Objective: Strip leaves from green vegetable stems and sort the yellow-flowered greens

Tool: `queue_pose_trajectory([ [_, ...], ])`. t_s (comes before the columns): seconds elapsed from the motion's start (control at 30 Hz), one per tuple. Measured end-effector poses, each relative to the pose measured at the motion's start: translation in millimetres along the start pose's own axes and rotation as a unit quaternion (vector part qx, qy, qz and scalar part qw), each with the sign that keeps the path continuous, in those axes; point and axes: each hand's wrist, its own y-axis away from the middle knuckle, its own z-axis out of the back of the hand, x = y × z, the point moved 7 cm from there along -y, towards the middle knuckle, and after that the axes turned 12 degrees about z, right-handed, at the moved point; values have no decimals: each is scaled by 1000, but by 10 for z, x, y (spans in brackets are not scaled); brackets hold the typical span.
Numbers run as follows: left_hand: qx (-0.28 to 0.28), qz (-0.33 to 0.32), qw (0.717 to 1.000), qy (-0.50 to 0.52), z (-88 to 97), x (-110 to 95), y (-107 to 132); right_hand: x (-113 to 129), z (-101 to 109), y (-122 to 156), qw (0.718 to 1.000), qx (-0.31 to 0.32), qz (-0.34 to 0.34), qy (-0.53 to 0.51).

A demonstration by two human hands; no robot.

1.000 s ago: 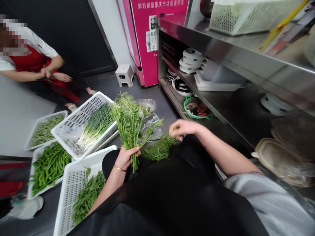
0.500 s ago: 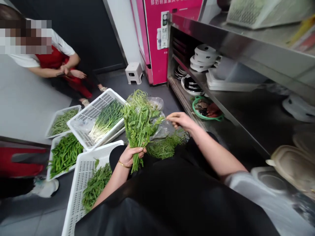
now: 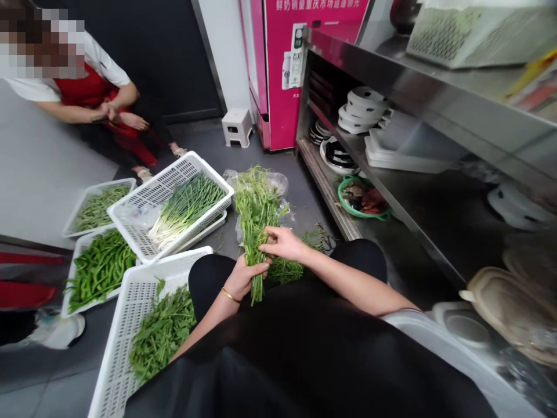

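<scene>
A bunch of leafy green vegetable stems (image 3: 255,217) stands nearly upright between my knees. My left hand (image 3: 247,277) is closed round its lower stems, with the cut ends sticking out below. My right hand (image 3: 284,242) pinches at the right side of the bunch, just above the left; what its fingertips grip is partly hidden. Behind and below the hands lies a heap of thin green stems and trimmings (image 3: 288,270) on the floor. Loose leafy greens (image 3: 163,331) lie in a white basket (image 3: 114,348) beside my left leg.
Left stand a basket of spring onions (image 3: 191,206), green chillies (image 3: 102,267) and green beans (image 3: 100,207). A co-worker in a red apron (image 3: 82,93) sits beyond. A steel shelf (image 3: 391,180) with dishes runs along the right, a green colander (image 3: 363,200) low on it. A stool (image 3: 237,126) stands ahead.
My right hand has moved left from beside the bunch onto its stems. My left hand keeps its grip, and the bunch sits slightly further right in view.
</scene>
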Motion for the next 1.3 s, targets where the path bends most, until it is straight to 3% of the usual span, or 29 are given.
queue_pose_trajectory([
  [0.13, 78, 12, 993, 89, 4, 68, 131, -100, 15, 228, 989, -51, 9, -140],
  [0.23, 79, 12, 990, 114, 62, 71, 128, -163, 41, 300, 969, -102, -13, -225],
  [0.37, 59, 7, 993, 105, 134, 19, 60, -216, 407, 351, 954, -162, -16, -250],
  [0.47, 30, 1, 996, 81, 163, -22, 12, -148, 626, 411, 997, -31, -21, -68],
  [0.53, 6, -9, 999, 49, 155, -30, -17, -59, 668, 433, 993, 46, -24, 104],
  [0.6, -19, -23, 999, 15, 124, -23, -42, 122, 628, 369, 973, 40, 6, 228],
  [0.7, -52, -44, 998, -15, 58, -15, -43, 390, 293, 180, 935, 43, 78, 342],
  [0.83, -20, -32, 998, 51, 1, 12, 24, 377, -129, 103, 889, 77, 117, 436],
  [0.93, 0, -1, 991, 134, 70, 60, 62, 313, -238, 270, 887, 87, 210, 401],
  [1.0, -14, 9, 986, 168, 152, 82, 56, 284, -198, 406, 900, 79, 260, 339],
  [1.07, -19, 13, 984, 178, 194, 86, 26, 258, -86, 484, 923, 50, 263, 277],
  [1.13, -11, 8, 985, 174, 191, 63, -13, 238, 45, 497, 949, 10, 229, 215],
  [1.23, 1, -9, 985, 174, 177, 14, -59, 170, 289, 457, 986, -86, 125, 76],
  [1.3, 3, -21, 984, 179, 191, -11, -79, 78, 473, 452, 986, -157, 51, -34],
])
